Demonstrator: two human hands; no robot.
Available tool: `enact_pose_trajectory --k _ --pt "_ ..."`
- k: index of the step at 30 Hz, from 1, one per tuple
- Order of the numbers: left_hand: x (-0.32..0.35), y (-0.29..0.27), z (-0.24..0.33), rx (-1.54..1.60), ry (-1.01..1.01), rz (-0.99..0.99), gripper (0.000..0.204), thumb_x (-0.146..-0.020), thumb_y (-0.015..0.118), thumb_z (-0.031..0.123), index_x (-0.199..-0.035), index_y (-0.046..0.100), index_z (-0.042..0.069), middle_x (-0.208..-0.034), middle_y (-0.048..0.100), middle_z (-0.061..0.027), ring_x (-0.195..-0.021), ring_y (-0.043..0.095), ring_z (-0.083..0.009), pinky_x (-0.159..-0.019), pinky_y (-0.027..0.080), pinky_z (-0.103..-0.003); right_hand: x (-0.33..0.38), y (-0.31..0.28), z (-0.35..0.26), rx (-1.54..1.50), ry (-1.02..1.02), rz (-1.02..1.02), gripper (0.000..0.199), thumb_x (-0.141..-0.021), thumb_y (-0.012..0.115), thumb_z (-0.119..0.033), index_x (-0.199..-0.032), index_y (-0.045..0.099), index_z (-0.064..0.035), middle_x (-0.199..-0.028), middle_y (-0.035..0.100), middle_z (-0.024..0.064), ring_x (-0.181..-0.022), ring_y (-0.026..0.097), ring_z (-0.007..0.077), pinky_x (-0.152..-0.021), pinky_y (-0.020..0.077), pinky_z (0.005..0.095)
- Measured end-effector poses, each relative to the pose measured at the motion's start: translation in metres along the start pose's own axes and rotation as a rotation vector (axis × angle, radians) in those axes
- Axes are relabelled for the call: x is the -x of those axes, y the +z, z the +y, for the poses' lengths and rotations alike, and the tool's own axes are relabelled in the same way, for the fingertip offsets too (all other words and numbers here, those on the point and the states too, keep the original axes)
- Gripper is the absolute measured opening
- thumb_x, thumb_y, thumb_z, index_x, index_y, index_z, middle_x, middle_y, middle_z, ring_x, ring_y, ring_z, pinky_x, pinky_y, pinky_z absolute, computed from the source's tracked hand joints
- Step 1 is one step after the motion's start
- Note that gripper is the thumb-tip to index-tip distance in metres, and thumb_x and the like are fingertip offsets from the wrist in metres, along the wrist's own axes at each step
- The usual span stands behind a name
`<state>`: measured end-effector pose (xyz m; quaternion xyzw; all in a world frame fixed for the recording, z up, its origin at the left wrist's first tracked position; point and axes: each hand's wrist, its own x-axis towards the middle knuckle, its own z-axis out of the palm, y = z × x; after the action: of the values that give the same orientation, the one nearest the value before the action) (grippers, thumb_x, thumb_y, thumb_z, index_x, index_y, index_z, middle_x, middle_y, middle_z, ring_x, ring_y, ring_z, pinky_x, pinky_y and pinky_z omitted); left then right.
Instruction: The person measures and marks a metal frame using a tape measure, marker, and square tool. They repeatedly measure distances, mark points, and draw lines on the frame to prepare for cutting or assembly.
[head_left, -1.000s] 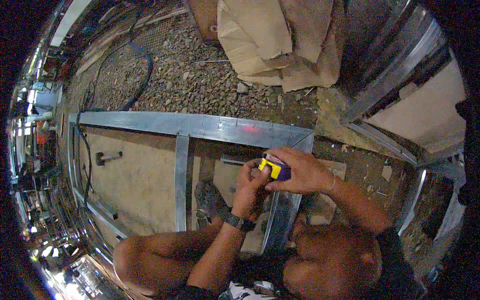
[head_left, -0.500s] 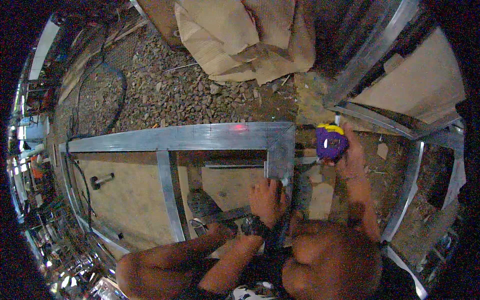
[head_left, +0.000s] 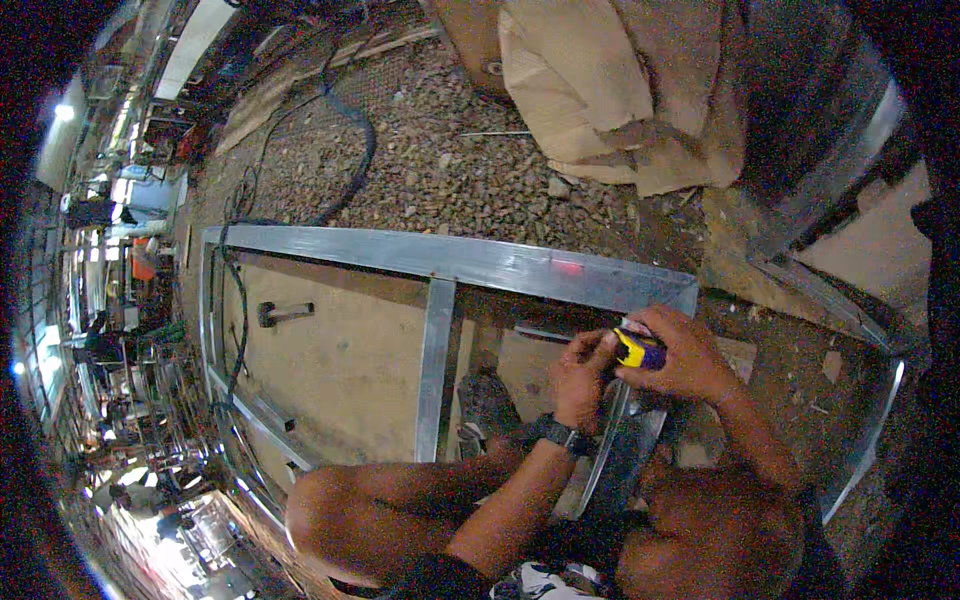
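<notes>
My right hand [head_left: 685, 350] is wrapped around a yellow and purple tape measure [head_left: 642, 350], above the right corner of a metal tube frame [head_left: 500, 260]. Close against the front of the tape measure, my left hand [head_left: 580, 385] has its fingers pinched together. What they grip there is hidden, and no drawn-out blade can be made out. A dark watch [head_left: 565, 434] sits on the left wrist. Below both hands runs the frame's right side bar [head_left: 622, 450], beside my bent knees.
A crossbar [head_left: 437, 370] divides the frame, which lies over a tan board [head_left: 340, 360]. A small hammer-like tool [head_left: 285, 312] rests on that board. Gravel [head_left: 440, 150], a dark cable [head_left: 362, 150] and cardboard [head_left: 600, 80] lie beyond. More metal bars [head_left: 830, 300] stand at right.
My right hand has brought the tape measure leftward and down to my left hand. The left hand has come off the frame's corner area and met it. The whole view has shifted and tilted.
</notes>
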<state>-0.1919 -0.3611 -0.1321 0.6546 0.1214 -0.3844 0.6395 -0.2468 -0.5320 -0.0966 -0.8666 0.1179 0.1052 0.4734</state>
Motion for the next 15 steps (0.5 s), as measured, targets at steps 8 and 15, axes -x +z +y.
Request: enact_pose_trajectory --k 8,15 --pt "-0.09 -0.125 -0.003 0.737 0.0 0.386 0.04 -0.097 0.058 0.048 -0.099 0.061 0.008 -0.092 0.068 -0.0095 -0.06 0.057 -0.0153 -0.052 0.048 -0.028 0.055 -0.031 0.054 -0.062 0.363 -0.079 0.078 -0.068 0.088 -0.033 -0.134 0.055 -0.0084 -0.134 0.058 0.0141 -0.126 0.055 0.03 -0.107 0.0432 0.041" --pt "-0.124 -0.113 0.018 0.653 0.092 0.61 0.052 -0.094 0.059 0.057 -0.105 0.062 0.007 -0.089 0.068 -0.0078 -0.039 0.034 -0.007 -0.034 0.022 -0.023 0.072 -0.045 0.15 -0.169 0.164 -0.345 0.082 -0.069 0.089 -0.029 -0.139 0.052 -0.0105 -0.139 0.054 0.0099 -0.128 0.052 0.0275 -0.109 0.0413 0.0395"
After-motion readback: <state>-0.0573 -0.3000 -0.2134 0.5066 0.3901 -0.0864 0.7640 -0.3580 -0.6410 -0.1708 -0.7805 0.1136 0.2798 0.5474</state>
